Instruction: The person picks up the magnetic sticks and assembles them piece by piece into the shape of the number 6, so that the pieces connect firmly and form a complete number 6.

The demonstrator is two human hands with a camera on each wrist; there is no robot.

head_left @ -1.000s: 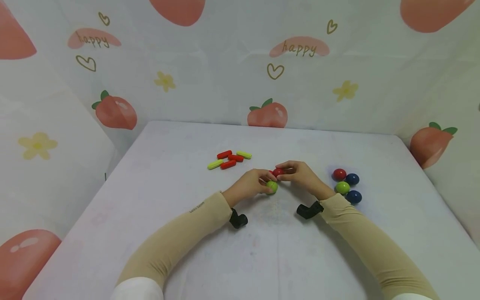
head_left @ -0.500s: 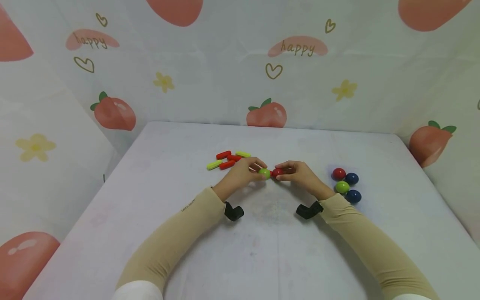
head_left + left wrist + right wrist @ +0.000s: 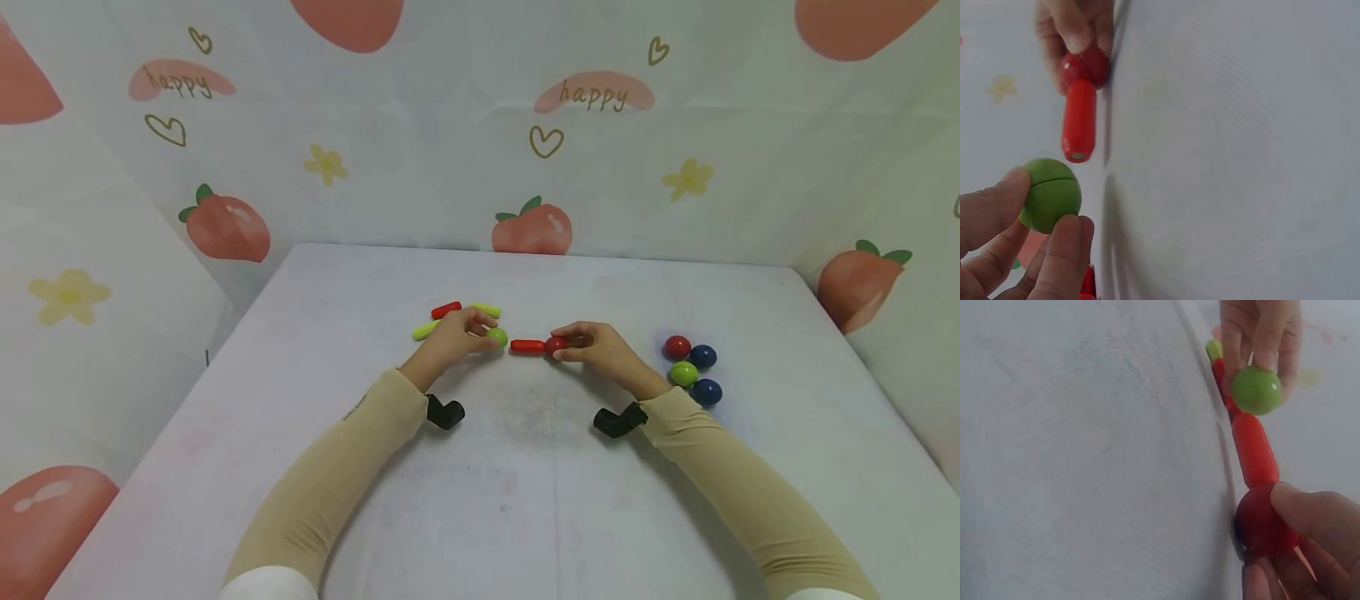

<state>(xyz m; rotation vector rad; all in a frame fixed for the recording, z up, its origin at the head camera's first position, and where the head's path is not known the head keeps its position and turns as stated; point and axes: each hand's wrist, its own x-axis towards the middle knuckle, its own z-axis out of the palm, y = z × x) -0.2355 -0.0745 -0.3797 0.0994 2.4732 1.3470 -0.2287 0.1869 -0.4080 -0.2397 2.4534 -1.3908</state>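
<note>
My left hand [image 3: 456, 335] pinches a glossy green ball [image 3: 1052, 197] with a thin seam round it. The thumb and fingertips of my right hand [image 3: 602, 348] grip a dark red ball [image 3: 1266, 520]. A bright red rod [image 3: 527, 347] sticks out from that ball towards the left hand, its near end against the ball. In the left wrist view, the rod's free tip [image 3: 1078, 155] shows a small pale disc. A narrow gap separates this tip from the green ball in the head view.
Beyond the left hand lie loose rods, among them a red rod [image 3: 446, 310] and a yellow-green rod [image 3: 487, 309], partly hidden by it. Right of the right hand are a red ball [image 3: 677, 347], a green ball [image 3: 683, 373] and dark blue balls [image 3: 705, 392] on the white-covered table [image 3: 495, 508].
My left hand has carried the green ball away from me, then left past the rod's free end. The red rod now shows in full. My right hand has stayed in place.
</note>
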